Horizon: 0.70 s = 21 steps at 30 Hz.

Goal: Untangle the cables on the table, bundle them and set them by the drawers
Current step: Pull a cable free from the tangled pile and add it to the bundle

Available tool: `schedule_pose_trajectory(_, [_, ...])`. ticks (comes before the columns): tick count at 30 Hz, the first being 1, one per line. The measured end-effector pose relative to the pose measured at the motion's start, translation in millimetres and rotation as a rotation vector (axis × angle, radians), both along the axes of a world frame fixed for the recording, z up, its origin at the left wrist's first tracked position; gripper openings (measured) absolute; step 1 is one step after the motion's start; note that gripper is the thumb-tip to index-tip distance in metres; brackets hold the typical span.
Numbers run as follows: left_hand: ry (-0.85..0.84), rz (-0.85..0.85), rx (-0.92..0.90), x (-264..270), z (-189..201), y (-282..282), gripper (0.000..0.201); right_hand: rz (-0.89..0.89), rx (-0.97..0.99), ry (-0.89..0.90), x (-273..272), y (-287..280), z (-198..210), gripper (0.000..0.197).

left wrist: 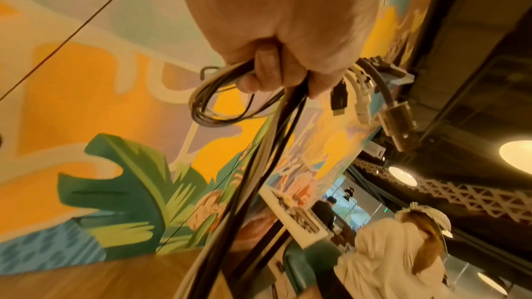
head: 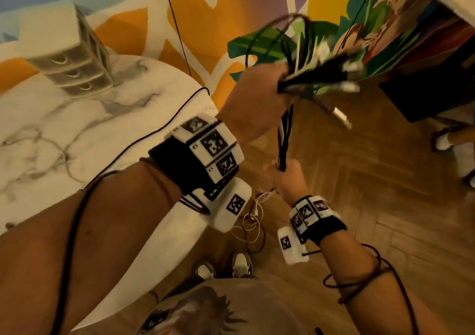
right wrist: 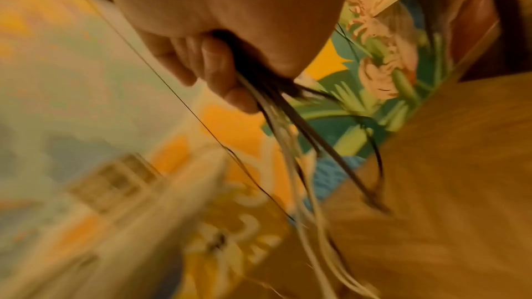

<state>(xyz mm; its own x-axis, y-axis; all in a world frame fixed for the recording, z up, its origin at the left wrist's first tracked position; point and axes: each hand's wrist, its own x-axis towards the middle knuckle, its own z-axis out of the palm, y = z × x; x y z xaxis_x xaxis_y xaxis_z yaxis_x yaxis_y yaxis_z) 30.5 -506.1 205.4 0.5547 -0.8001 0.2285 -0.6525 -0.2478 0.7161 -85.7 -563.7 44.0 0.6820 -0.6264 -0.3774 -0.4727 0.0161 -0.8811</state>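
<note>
Left hand (head: pixel 253 98) fisted round cables (head: pixel 285 139), right hand (head: pixel 285 178) gripping lower: bundling; next, coiling, then setting by drawers (head: pixel 69 62).

no legible text (markers only), no labels

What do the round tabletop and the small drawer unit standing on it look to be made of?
The tabletop looks like marble or a marble-look laminate: white, smooth, with grey veining; which one cannot be told. The drawer unit seems to be translucent plastic under a white top: the drawer fronts look see-through with curved pulls, though motion blur softens them.
</note>
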Motion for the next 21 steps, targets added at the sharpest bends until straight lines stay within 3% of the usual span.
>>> schedule_pose_trajectory(4, [-0.074, 0.017, -0.158, 13.1, 25.6, -5.3, 0.020, -0.106, 0.044, 0.251, -23.0, -13.7, -60.2, 0.032])
schedule_pose_trajectory(7, [-0.120, -0.004, -0.149, 14.2, 24.4, -8.1, 0.019, -0.196, 0.174, 0.376, -15.3, -30.2, -71.3, 0.022])
schedule_pose_trajectory(9, [-0.114, -0.006, -0.169, 15.5, 22.0, -5.9, 0.015, -0.273, 0.105, 0.398, -0.4, -48.5, -68.4, 0.023])
schedule_pose_trajectory(11, [-0.126, 0.015, -0.218, 18.9, 27.8, -4.0, 0.016, -0.492, 0.117, 0.252, 15.2, -65.7, -52.2, 0.036])
schedule_pose_trajectory(14, [-0.161, 0.010, -0.276, 27.3, 43.1, -3.3, 0.014, -0.794, 0.065, 0.041, 25.2, -86.0, -30.6, 0.038])
schedule_pose_trajectory(16, [-0.174, 0.003, -0.277, 31.3, 44.3, -2.0, 0.014, -0.759, 0.052, 0.009, 25.3, -83.7, -25.2, 0.034])
schedule_pose_trajectory(21, [-0.050, 0.006, -0.267, 34.5, 6.1, 1.2, 0.008, -0.401, -0.054, 0.330, 4.6, -70.0, -61.6, 0.030])
